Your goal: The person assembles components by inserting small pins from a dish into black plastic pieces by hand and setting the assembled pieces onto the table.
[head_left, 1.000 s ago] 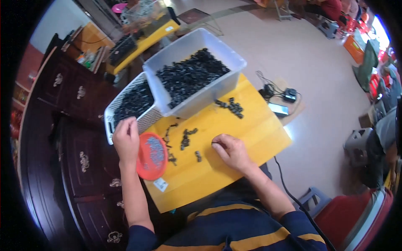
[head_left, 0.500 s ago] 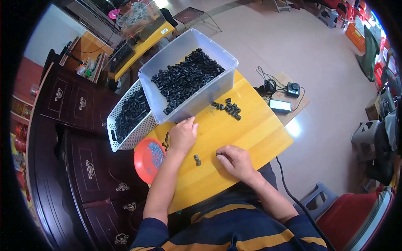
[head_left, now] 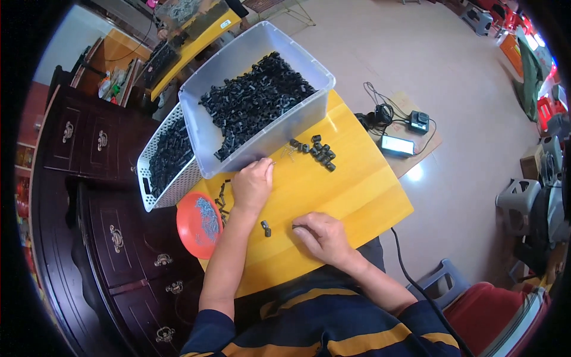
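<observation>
My left hand is closed in a pinch beside the clear bin's near wall; what its fingertips hold is too small to make out. At the table's near side, my right hand has thumb and fingers together on a small black plastic part, mostly hidden by the fingers. Between the hands, two black parts lie close together. A pile of black parts is spread farther off, with a few thin screws next to it. Several narrow black pieces lie left of my left hand.
The clear plastic bin on the yellow table holds many black parts. Beside it stand a white perforated basket of black parts and a red dish of screws. A dark drawer cabinet borders the left; a power adapter sits at right.
The view has shifted slightly, moving the scene left and up. Both hands keep nearly the same places and closed shapes; the parts on the table look unchanged.
</observation>
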### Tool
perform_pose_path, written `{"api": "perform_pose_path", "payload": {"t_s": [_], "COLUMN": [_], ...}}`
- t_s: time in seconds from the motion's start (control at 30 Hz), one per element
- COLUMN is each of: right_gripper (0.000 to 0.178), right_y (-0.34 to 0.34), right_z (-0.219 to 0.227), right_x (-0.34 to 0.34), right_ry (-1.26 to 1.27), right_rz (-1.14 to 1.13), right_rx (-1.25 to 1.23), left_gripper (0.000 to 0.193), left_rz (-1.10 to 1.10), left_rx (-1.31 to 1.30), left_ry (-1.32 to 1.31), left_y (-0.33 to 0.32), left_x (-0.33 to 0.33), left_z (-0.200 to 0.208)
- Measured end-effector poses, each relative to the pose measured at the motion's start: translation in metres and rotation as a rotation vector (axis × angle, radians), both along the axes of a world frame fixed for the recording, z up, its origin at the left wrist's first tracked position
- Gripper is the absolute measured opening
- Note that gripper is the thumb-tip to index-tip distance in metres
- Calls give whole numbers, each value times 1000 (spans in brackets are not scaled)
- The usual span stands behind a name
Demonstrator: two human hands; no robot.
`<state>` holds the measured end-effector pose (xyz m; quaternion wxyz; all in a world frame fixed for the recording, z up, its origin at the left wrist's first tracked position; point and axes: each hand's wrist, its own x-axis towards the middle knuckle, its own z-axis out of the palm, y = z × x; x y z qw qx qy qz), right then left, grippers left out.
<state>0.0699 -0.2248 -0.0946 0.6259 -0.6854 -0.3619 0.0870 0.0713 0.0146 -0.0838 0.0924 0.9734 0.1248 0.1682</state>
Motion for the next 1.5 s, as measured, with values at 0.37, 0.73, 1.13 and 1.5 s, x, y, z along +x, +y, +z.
{"api": "perform_pose_path", "payload": {"t_s": [0.37, 0.73, 1.13, 1.5], "right_gripper": [17, 15, 14, 21], "right_y": [-3, -9, -13, 2], "right_z": [-8, 2, 10, -2], "right_x": [-2, -16, -69, -77], "right_ry": [263, 91, 248, 1010], "right_rz": [14, 86, 265, 666], "right_rx": [35, 20, -102, 118], "left_gripper": [12, 13, 10, 18], "left_rz": [-25, -160, -143, -217], "left_rx": [-392, -323, -355, -793], "left_ry": [-49, -24, -40, -237], "left_y": [-50, -89, -98, -79], "left_x": [-80, -125, -196, -219], "left_z": [48, 57, 62, 61]}}
